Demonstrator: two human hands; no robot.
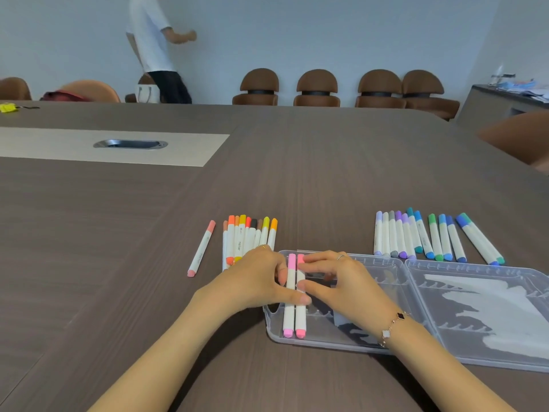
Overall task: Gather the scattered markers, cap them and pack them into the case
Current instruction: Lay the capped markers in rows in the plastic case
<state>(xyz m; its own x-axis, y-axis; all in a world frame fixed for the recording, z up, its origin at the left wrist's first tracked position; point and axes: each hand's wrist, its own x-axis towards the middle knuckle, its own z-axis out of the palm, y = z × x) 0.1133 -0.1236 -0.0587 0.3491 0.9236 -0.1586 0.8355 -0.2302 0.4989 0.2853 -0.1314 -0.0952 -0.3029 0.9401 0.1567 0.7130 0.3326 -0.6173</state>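
Dark wood-grain conference table (326, 173) fills a meeting room lined with brown chairs (317, 88), where a person in a white shirt (154, 40) stands at the far wall. At the table's near edge lies a clear plastic case (475, 346), opened flat, its ribbed slots showing through both halves. Two pink markers (294, 319), white-barrelled and capped at both ends, lie side by side in the case's leftmost slots. The left hand (252, 278) curls its fingers at the markers' left side, the thumb pressing across both barrels; the right hand (338, 281), wearing a ring and a bracelet, pinches the right-hand marker between thumb and fingertips. Just left of the case sits a row of orange, yellow and brown markers (249, 236), partly hidden by the left hand, with a single salmon marker (202, 248) lying apart farther left. Beyond the case's far rim lies a row of purple, blue and green markers (427, 236)
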